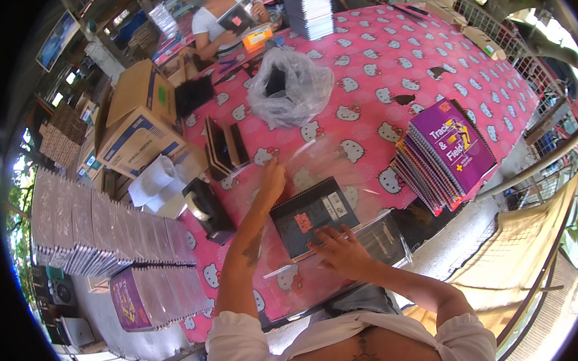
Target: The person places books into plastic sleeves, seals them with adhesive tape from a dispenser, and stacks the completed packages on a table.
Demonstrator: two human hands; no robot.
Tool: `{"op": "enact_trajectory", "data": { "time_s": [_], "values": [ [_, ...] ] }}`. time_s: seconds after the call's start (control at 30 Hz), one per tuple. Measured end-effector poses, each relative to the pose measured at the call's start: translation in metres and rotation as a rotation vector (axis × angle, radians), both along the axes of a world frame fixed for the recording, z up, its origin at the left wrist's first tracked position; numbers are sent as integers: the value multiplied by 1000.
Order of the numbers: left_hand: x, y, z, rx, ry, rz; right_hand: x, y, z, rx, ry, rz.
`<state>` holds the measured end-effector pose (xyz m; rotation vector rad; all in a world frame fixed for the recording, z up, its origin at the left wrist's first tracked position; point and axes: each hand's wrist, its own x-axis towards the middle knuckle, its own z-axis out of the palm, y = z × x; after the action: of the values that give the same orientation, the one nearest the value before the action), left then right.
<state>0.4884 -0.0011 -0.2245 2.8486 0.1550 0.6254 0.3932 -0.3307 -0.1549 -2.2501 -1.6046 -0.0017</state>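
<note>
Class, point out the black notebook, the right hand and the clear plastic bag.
Black notebook [315,213]: head view, on its upward-facing cover.
Right hand [345,252]: head view, on the back of the hand.
Clear plastic bag [306,92]: head view, on its crumpled side.

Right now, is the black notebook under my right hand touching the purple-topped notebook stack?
Apart. The head view plainly shows pink tablecloth between the black notebook and the purple-topped notebook stack to its right.
</note>
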Motion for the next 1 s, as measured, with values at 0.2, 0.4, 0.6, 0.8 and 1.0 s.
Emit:
{"op": "enact_trajectory", "data": {
  "time_s": [0.2, 0.4, 0.6, 0.8, 1.0],
  "values": [
    [18, -14, 33, 134, 85, -90, 3, -5, -3, -15, 7, -23],
    [6, -11, 50, -179, -29, 48, 1, -4, 0, 42, -24, 44],
    [-44, -65, 109, -355, 68, -109, 3, -2, -11, 81, -30, 44],
    [-116, -155, 75, -321, 150, 108, -1, 7, -17, 59, -35, 6],
    [-126, -198, 50, -258, -85, 220, 14, 9, -43, 35, -278, 20]
  ]
}}
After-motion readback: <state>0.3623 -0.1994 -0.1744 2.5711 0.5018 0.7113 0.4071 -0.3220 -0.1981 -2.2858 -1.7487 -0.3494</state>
